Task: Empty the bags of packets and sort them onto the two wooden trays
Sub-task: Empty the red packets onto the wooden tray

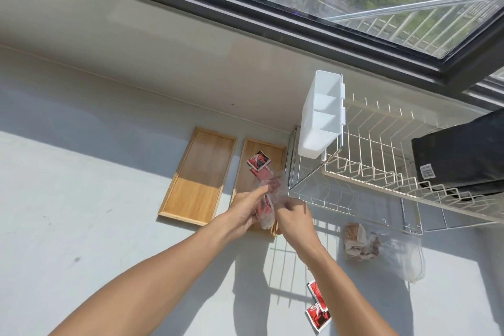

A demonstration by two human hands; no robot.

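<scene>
Here, we are seeing a clear bag of red packets (268,200) being held above the near end of the right wooden tray (260,161), with the left hand (245,209) lying along its left side, fingers extended and pressed to the plastic, and the right hand (293,215) pinching its right edge with curled fingers. Red packets (257,162) are lying on that tray, while the left wooden tray (199,180) is sitting just beside it. Nearer us, loose red packets (317,308) are resting on the grey counter (81,226), with a second bag of brown packets (381,249) beside the white wire rack (381,172).
</scene>
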